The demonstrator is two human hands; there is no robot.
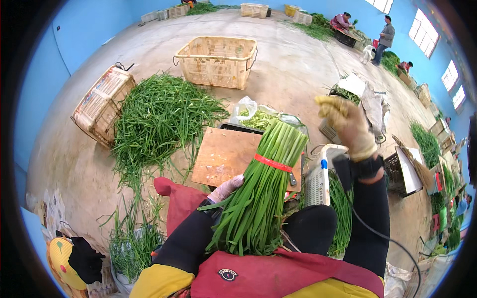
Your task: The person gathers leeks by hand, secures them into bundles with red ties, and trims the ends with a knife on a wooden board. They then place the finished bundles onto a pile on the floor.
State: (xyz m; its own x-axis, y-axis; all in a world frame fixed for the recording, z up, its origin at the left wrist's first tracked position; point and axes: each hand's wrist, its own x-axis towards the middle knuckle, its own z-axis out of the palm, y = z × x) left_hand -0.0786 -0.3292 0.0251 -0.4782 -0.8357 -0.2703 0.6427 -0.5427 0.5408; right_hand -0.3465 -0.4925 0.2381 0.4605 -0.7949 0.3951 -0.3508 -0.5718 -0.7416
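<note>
A thick bundle of long green leafy stalks, likely garlic chives, lies over my lap with its pale cut ends pointing away from me. A red band circles it near those ends. My left hand, in a pale glove, is at the bundle's left side, its thumb showing and its fingers hidden under the leaves. Raised to the right, well apart from the bundle, is my right hand in a yellowish glove, with nothing seen in it. Beyond the bundle is a wooden board; a knife shows at its right side.
Loose greens are heaped at the left beside a tipped plastic crate. An upright crate stands ahead. A white basket of greens is by my right knee. Several people are farther off, one person standing near a white dog.
</note>
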